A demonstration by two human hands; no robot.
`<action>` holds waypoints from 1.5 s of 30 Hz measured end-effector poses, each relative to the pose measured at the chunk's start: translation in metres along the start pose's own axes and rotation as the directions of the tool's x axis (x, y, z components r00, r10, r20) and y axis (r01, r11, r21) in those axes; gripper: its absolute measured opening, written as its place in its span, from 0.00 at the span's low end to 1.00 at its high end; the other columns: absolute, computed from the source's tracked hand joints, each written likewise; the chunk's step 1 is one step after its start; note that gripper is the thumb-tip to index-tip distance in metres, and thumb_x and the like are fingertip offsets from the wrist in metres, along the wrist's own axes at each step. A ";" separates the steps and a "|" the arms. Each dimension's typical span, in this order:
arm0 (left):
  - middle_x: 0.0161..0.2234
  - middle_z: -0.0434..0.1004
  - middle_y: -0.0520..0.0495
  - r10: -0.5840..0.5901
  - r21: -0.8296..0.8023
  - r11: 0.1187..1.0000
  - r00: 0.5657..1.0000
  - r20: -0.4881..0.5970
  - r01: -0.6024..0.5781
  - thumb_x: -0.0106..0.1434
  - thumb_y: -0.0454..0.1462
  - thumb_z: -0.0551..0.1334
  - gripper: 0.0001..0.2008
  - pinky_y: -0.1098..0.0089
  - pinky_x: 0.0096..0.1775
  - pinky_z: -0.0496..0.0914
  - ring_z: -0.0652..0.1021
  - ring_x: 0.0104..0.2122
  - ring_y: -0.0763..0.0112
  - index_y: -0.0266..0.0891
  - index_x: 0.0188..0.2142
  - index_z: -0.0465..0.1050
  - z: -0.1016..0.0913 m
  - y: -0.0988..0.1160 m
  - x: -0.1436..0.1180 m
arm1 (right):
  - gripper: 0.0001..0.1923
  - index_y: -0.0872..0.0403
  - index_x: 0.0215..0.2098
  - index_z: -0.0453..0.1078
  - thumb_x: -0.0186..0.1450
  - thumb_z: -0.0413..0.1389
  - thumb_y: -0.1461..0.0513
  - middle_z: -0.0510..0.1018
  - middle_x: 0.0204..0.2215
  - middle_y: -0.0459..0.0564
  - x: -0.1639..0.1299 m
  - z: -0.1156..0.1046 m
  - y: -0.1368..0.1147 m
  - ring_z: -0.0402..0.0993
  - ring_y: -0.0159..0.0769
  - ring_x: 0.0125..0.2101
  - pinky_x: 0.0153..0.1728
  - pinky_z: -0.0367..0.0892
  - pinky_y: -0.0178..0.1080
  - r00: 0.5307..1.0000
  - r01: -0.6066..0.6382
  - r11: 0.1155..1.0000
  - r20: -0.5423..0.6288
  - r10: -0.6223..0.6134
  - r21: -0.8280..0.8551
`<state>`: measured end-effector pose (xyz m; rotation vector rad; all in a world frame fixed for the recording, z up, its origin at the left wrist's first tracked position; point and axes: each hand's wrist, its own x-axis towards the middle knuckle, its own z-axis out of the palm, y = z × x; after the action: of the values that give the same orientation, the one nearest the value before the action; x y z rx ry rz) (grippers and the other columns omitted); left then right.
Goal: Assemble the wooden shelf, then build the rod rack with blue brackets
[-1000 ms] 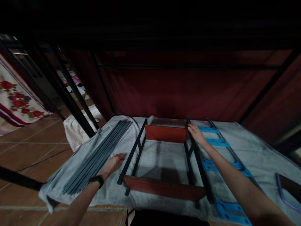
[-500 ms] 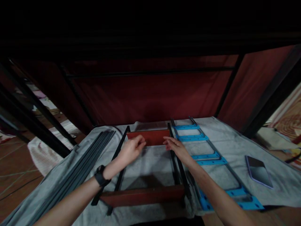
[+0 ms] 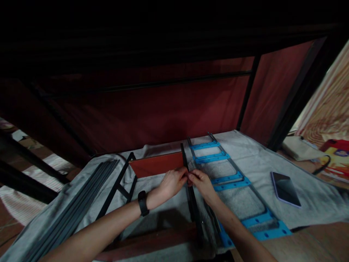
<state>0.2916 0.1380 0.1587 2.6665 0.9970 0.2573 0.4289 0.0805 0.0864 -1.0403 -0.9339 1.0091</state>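
Observation:
My left hand (image 3: pixel 174 181), with a black watch (image 3: pixel 143 203) on its wrist, is closed in a pinch. Facing it, my right hand (image 3: pixel 201 183) also has its fingers pinched together. Their fingertips meet over the right black metal bar (image 3: pixel 194 203) of a frame on the cloth; whatever is between them is too small to make out. An orange-brown board (image 3: pixel 158 164) joins the bars at the far end. Nearer to me, a darker reddish board (image 3: pixel 152 242) spans the frame, partly behind my left forearm. The left black frame side (image 3: pixel 114 189) stands apart from my hands.
Grey tubes (image 3: pixel 79 203) lie in a bundle on the left of the grey cloth (image 3: pixel 245 153). To the right is a rack with blue crosspieces (image 3: pixel 233 185), then a phone (image 3: pixel 285 189). Dark posts (image 3: pixel 248 91) and a red curtain (image 3: pixel 169 112) stand behind.
My hands were apart above the frame; they have come together at the right black bar with fingertips touching. The view has turned to the right.

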 end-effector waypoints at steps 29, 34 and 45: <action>0.43 0.81 0.39 -0.127 -0.055 0.991 0.982 -0.137 0.120 0.66 0.33 0.56 0.12 0.67 0.47 0.69 0.79 0.42 0.63 0.35 0.45 0.76 0.033 -0.103 0.140 | 0.09 0.52 0.30 0.74 0.59 0.54 0.57 0.74 0.23 0.43 0.169 -0.025 0.067 0.73 0.33 0.27 0.32 0.75 0.37 0.945 0.021 0.999 -0.326 -0.029 -0.028; 0.43 0.81 0.40 -0.107 -0.100 0.991 0.986 -0.127 0.094 0.66 0.32 0.56 0.12 0.67 0.47 0.69 0.79 0.42 0.63 0.36 0.45 0.76 0.034 -0.108 0.139 | 0.10 0.52 0.32 0.74 0.59 0.53 0.57 0.75 0.25 0.44 0.175 -0.021 0.072 0.75 0.34 0.29 0.34 0.77 0.38 0.939 0.025 0.999 -0.343 -0.016 0.022; 0.43 0.81 0.41 -0.088 -0.131 0.989 0.991 -0.101 0.074 0.66 0.32 0.55 0.12 0.67 0.46 0.70 0.79 0.41 0.64 0.35 0.45 0.75 0.031 -0.109 0.138 | 0.11 0.53 0.32 0.72 0.59 0.54 0.55 0.74 0.24 0.44 0.179 -0.012 0.076 0.74 0.33 0.28 0.34 0.76 0.39 0.914 0.012 0.998 -0.405 0.017 0.068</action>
<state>0.3361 0.3022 0.1031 2.5136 1.0804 0.4342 0.4721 0.2627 0.0334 -1.1376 -0.5520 0.7784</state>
